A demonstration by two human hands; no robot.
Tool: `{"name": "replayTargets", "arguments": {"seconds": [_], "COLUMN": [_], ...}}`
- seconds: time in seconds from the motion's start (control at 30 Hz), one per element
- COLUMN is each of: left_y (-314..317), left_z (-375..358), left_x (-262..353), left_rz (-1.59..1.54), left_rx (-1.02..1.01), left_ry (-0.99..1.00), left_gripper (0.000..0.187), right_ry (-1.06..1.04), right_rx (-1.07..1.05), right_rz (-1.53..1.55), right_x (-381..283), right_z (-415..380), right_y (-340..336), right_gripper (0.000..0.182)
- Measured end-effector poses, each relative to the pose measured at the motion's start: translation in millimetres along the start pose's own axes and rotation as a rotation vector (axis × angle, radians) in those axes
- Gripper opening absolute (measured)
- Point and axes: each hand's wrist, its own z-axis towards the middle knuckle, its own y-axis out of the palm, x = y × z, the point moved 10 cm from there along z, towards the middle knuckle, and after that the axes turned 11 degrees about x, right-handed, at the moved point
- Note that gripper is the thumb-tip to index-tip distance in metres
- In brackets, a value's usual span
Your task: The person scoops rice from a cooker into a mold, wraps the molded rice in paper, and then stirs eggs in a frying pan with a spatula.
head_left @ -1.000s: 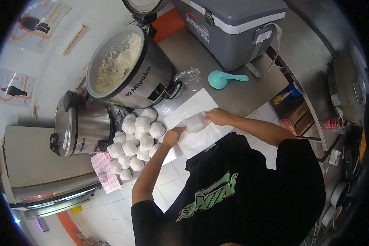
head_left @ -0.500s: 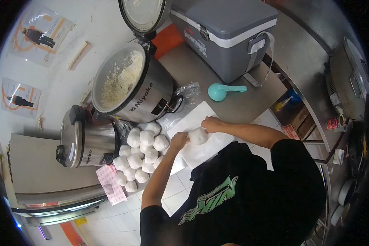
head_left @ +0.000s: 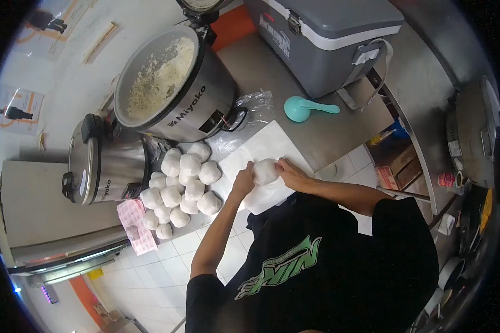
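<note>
A white paper-wrapped rice bundle (head_left: 265,172) sits between my hands on a stack of white paper sheets (head_left: 272,139). The fingers of my left hand (head_left: 243,181) are closed on its left side. On the opposite side, my right hand (head_left: 292,174) pinches the wrapping. Many similar wrapped bundles (head_left: 190,165) are piled left of my left hand. Behind them stands an open Miyako rice cooker (head_left: 191,119), with loose cooked rice (head_left: 164,77) inside. A turquoise scoop (head_left: 299,109) lies on the metal table beyond the paper.
A grey cooler box (head_left: 328,55) stands at the back of the table (head_left: 344,130). A second, closed rice cooker (head_left: 108,166) is at the left, near a pink printed paper (head_left: 136,226). Clear plastic film (head_left: 241,127) lies by the open cooker. A large pot (head_left: 475,133) stands far right.
My right hand has shifted its grip on the wrapped bundle, with the fingers now upright at its right side. The camera view has moved, so the surroundings appear shifted.
</note>
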Motion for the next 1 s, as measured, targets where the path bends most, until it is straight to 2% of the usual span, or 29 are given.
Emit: {"name": "replayTargets", "arguments": {"seconds": [0.03,0.13,0.17,0.23,0.27,0.3,0.33,0.37,0.4,0.43,0.5,0.6,0.73,0.83,0.87,0.97,1.0], "left_y": [0.2,-16.6,-24.5,-25.4,-12.0,-15.8,-16.2,-10.3,10.8,12.3,3.1,13.4,-28.8,-55.2,-59.9,-80.8,-90.8], "left_z": [3.8,6.0,-0.2,-10.1,-14.9,-22.8,-24.1,-24.5,-25.1,-27.6,-33.0,-32.6,-42.6,-49.1,-55.5,-81.0,-91.0], "left_x": [1.2,14.4,19.7,26.6,23.4,42.7,41.1,31.3,8.1,4.7,5.8,16.7,17.8,-1.3,-13.3,-43.3,-67.9], "left_rz": [-0.035,-0.307,-0.425,-0.398,-0.364,-0.117,-0.281,-0.307,-0.448,-0.495,-0.664,-1.528,-1.804,-1.860,-1.904,-1.922,-1.838], "left_rx": [0.017,0.184,0.256,0.265,0.447,0.657,0.683,0.714,0.629,0.549,0.518,0.380,0.584,0.658,0.652,0.712,0.806], "left_ry": [0.022,0.103,0.124,-0.174,-0.129,-0.033,-0.215,-0.326,-0.559,-0.675,-0.746,-0.765,-0.645,-0.581,-0.598,-0.719,-0.738], "left_gripper": [0.024,0.022,0.021,0.025,0.033,0.041,0.057,0.067,0.069,0.068,0.062,0.046,0.038,0.039,0.040,0.041,0.039], "right_ry": [0.034,-0.287,-0.252,-0.189,-0.188,-0.201,-0.226,-0.282,-0.341,-0.396,-0.370,-0.249,-0.073,0.133,0.205,0.039,-0.061], "right_rx": [-0.023,0.091,0.077,0.032,0.055,0.073,0.082,0.096,0.116,0.141,0.080,-0.014,-0.047,-0.184,-0.316,-0.619,-0.559], "right_rz": [0.001,-0.109,-0.060,0.033,-0.005,-0.045,-0.080,-0.110,-0.136,-0.161,-0.052,0.196,0.713,1.132,1.199,0.765,0.302], "right_x": [0.6,9.1,17.9,11.6,6.4,0.7,-5.8,-9.8,-11.3,-15.2,-33.3,-65.4,-88.1,-110.7,-118.2,-119.3,-115.4], "right_z": [-2.4,-4.9,-5.8,-9.1,-10.2,-12.5,-13.9,-15.7,-15.8,-14.7,-13.3,-3.6,11.0,14.4,15.1,26.8,32.5], "right_y": [-2.4,14.2,17.7,9.2,2.7,-2.4,-1.7,0.5,0.1,0.9,-7.2,-20.9,3.6,39.7,54.8,78.1,68.7], "right_gripper": [0.019,0.021,0.021,0.023,0.024,0.025,0.028,0.030,0.031,0.033,0.034,0.035,0.041,0.048,0.056,0.060,0.065]}}
